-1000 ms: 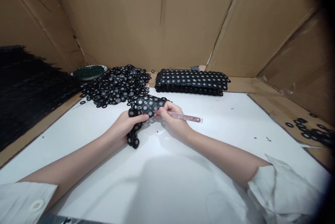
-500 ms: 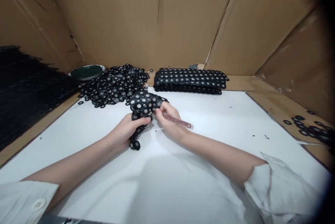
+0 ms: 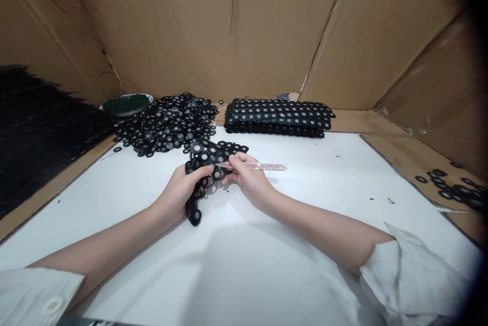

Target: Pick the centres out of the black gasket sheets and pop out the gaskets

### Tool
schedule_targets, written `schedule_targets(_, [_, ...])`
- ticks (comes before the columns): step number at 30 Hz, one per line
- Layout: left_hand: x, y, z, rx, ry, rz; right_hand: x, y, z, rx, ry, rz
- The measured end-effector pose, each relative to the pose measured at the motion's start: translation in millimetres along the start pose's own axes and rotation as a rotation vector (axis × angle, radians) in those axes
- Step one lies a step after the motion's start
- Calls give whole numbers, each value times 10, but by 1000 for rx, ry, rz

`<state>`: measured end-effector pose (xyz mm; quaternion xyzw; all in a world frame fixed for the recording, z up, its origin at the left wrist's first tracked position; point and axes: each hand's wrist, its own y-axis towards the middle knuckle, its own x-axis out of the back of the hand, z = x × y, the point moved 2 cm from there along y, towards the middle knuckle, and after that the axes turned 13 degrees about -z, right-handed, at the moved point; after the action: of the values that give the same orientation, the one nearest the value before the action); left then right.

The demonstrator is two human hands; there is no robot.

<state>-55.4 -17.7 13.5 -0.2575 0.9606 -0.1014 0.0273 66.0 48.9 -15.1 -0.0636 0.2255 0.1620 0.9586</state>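
Note:
My left hand (image 3: 182, 188) is closed on a floppy sheet of joined black rings (image 3: 206, 156), each with a pale round centre. Its thumb presses on the front, and a strip of the sheet hangs below the fingers. Between thumb and fingers, my right hand (image 3: 247, 178) grips a slim clear pointed stick (image 3: 263, 166) with reddish markings. The stick's tip points left and lies close to the left thumb, at the face of the sheet. Right fingertips also reach the sheet's lower right part; whether they grip it I cannot tell.
Loose black rings lie in a heap (image 3: 163, 125) at the back left, beside a bowl (image 3: 127, 105) with dark green contents. A folded stack of ring sheets (image 3: 280, 116) sits at the back. More rings (image 3: 444, 183) lie far right. Cardboard walls (image 3: 171, 26) enclose the white tabletop (image 3: 324, 163).
The stick has swung from slanting down to nearly level, its tip now showing in front of the sheet. The sheet has tilted and bunched slightly, and the left hand has shifted a little left.

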Motion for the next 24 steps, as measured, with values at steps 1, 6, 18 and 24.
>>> schedule_targets(1, [0,-1,-4,8,-11,7,6,-4,16,40,-37,-11])
schedule_targets(6, [-4,-2,-39,31,-32,4,17,-78,114,253,-329,15])
schedule_targets(18, [-40,-96,-20,56,39,70,12,-88,236,511,-702,-72])
schedule_targets(24, [-28,-38,6,153,-69,137,83,96,118,97,-117,-63])
